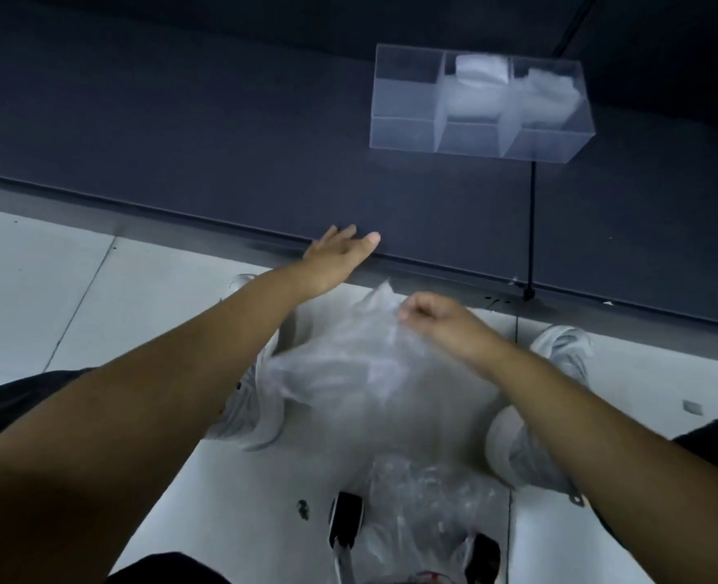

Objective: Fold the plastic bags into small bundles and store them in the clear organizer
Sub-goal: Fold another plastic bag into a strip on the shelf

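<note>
1. Right hand [437, 326]: fingers curled, pinching the top of a plastic bag [361, 373].
2. Plastic bag: unfolded and motion-blurred, held off the desk [222, 141], below its near edge. The pinched peak points toward that edge. The long axis seems to run from the peak down toward the person.
3. Left hand [340, 250]: fingers straight, holding nothing, at the desk's near edge.
4. Clear organizer [403, 132]: toward the desk's far right, long axis along the desk. White bundles [481, 69] lie in the middle and right compartments; the left looks empty.
5. Loose bags [424, 507]: on the floor, unfolded.

Progress: judged partway.
</note>
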